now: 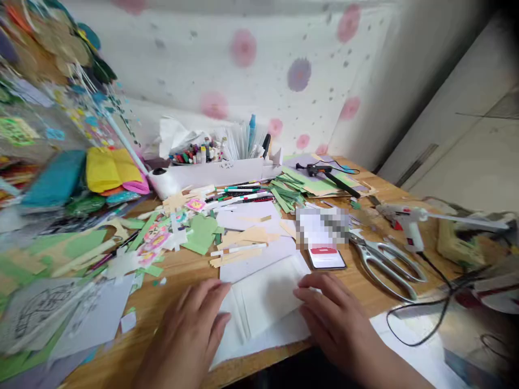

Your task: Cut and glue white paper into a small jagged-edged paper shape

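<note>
A folded sheet of white paper [270,297] lies at a slant on the wooden table in front of me, with a crease line near its left side. My left hand [192,319] rests at its left edge, fingers stretched forward and thumb apart. At the right edge my right hand [334,310] touches the paper with loosely bent fingers, the thumb held away from them. Neither hand visibly grips the sheet. Under the folded paper lie more pale sheets [259,265]. Tan paper scraps [247,237] and a white pen [239,249] sit just beyond it.
A phone [328,258], metal scissors [385,265] and a glue gun [407,221] with a black cord are on the right. Green paper cut-outs [201,232] and drawn sheets [89,319] spread leftward. A white box [219,172] of markers stands at the back.
</note>
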Demonstrator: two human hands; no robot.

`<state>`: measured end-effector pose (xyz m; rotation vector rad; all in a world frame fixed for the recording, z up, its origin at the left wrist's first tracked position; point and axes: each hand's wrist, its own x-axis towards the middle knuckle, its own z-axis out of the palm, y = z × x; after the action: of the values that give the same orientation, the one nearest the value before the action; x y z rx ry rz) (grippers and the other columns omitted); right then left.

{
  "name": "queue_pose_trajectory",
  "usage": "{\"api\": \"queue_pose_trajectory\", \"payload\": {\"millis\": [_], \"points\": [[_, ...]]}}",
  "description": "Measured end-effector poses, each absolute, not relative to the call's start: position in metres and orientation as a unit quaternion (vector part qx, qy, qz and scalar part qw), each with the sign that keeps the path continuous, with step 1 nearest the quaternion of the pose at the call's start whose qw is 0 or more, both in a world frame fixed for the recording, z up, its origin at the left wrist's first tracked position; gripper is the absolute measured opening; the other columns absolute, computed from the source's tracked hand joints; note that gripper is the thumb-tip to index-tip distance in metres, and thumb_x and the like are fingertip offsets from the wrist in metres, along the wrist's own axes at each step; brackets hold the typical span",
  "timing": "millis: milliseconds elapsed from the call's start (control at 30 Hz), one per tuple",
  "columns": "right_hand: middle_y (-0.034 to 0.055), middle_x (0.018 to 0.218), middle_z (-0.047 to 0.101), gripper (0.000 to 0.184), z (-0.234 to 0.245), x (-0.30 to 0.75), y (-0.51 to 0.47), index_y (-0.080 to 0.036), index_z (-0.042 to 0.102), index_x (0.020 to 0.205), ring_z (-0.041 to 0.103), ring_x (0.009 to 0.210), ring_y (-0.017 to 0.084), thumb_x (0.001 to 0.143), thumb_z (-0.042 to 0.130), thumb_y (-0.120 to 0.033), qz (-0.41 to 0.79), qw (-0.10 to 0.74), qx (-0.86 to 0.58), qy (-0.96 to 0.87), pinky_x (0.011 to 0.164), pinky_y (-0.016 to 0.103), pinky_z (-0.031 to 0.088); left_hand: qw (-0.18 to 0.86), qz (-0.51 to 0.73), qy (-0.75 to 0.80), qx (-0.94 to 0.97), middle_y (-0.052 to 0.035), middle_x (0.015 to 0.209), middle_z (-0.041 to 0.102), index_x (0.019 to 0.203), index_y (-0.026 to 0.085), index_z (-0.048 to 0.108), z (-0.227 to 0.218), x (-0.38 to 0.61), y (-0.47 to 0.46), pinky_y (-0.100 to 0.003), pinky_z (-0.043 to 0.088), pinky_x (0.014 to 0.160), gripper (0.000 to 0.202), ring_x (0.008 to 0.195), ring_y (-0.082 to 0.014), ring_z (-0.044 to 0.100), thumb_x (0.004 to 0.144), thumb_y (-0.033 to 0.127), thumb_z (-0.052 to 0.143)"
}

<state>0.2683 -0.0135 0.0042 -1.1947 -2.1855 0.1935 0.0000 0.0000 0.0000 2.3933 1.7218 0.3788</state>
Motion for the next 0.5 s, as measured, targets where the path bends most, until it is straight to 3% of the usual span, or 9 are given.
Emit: {"api": "queue_pose_trajectory", "payload": {"millis": [267, 500], "points": [[0.0049, 0.132, 0.054, 0.026, 0.008, 0.25, 0.0, -0.024, 0.058, 0.112, 0.046, 0.123, 0.027, 0.087, 0.053, -0.02, 0.105, 0.194, -0.443, -0.869, 0.103, 0.052, 0.038, 0.177, 0.069, 0.611, 0.769, -0.0101, 0.123, 0.059, 0.125, 0.026, 0.053, 0.007, -0.004, 0.006, -0.049, 0.04, 0.097, 0.039, 0.117, -0.0298, 0.051, 0.087, 0.027, 0.047], [0.0049, 0.138, 0.051, 0.037, 0.008, 0.249, 0.004, -0.025, 0.052, 0.125, 0.041, 0.128, 0.028, 0.09, 0.053, -0.038, 0.148, 0.148, -0.407, -0.889, 0.109, 0.052, 0.031, 0.248, 0.036, 0.582, 0.773, -0.0045, 0.103, 0.063, 0.111, 0.028, 0.055, 0.033, -0.001, 0.031, -0.037, 0.044, 0.076, 0.035, 0.09, -0.0243, 0.061, 0.078, 0.018, 0.051]]}}
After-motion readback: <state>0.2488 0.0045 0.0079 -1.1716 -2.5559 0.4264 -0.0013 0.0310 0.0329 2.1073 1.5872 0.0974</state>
